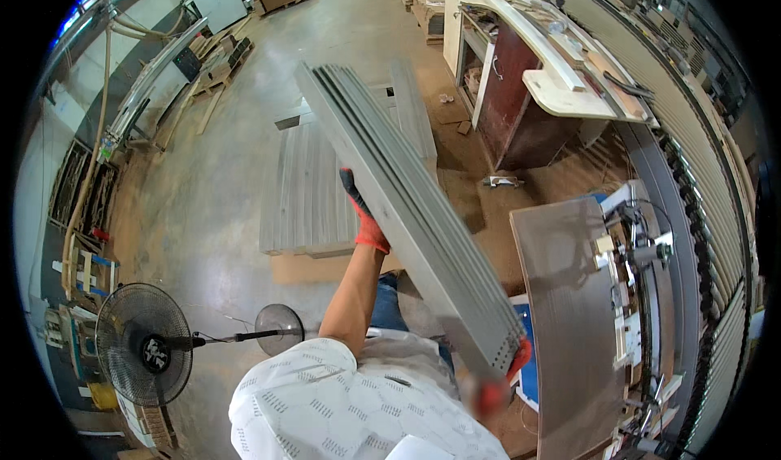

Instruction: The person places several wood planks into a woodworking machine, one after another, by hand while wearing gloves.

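Note:
A bundle of long grey boards (411, 208) lies slantwise across my front, its far end up over the floor stack and its near end low at my right. My left hand (368, 218), in a red and black glove, is closed round the left side of the bundle near its middle, with some fingers hidden beneath. At the near end, where rows of small holes show, my right hand (519, 357) in a red glove grips the boards; part of it is hidden or blurred. Beyond the bundle, similar grey boards (305, 196) are stacked low on the floor.
To my right stands a machine table with a brown top (561, 297) and metal fittings (647, 252). A dark red cabinet (521, 94) with a cluttered worktop is farther off. On the left is a black pedestal fan (145, 344) with a round base (279, 328). Pallets (215, 69) lie beyond.

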`<state>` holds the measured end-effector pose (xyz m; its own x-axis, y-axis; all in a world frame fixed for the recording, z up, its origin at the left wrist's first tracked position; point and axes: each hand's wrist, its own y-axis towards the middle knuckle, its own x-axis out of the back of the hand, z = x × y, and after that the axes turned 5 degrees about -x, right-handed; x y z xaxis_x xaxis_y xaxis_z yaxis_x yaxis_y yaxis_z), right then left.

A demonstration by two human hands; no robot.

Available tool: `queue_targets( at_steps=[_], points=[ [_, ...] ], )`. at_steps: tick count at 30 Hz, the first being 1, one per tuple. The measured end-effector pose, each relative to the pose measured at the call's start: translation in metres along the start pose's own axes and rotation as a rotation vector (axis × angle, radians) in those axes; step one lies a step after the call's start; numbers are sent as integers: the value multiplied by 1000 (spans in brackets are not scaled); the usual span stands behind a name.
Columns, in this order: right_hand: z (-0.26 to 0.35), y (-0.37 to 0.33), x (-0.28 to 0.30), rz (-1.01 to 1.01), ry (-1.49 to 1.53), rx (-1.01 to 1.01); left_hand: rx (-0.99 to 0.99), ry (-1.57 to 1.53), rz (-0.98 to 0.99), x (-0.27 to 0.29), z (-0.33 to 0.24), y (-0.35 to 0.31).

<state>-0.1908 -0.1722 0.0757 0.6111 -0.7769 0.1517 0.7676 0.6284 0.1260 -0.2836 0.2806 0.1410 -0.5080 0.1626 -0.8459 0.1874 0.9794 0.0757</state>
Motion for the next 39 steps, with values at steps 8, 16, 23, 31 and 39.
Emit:
queue_targets(
  at_steps=[8,16,23,31,39],
  points=[
    [-55,86,-151,138,-19,-417,182,66,-179,169,62,161],
    [-177,206,-364,29,-40,-678,568,-63,-150,339,165,404],
    [-337,348,-553,175,100,-302,472,162,-167,400,261,629],
    [-415,455,-677,-127,714,-746,530,181,37,462,342,774],
    [-523,444,-651,-148,139,-540,364,326,14,455,422,771]
  ],
)
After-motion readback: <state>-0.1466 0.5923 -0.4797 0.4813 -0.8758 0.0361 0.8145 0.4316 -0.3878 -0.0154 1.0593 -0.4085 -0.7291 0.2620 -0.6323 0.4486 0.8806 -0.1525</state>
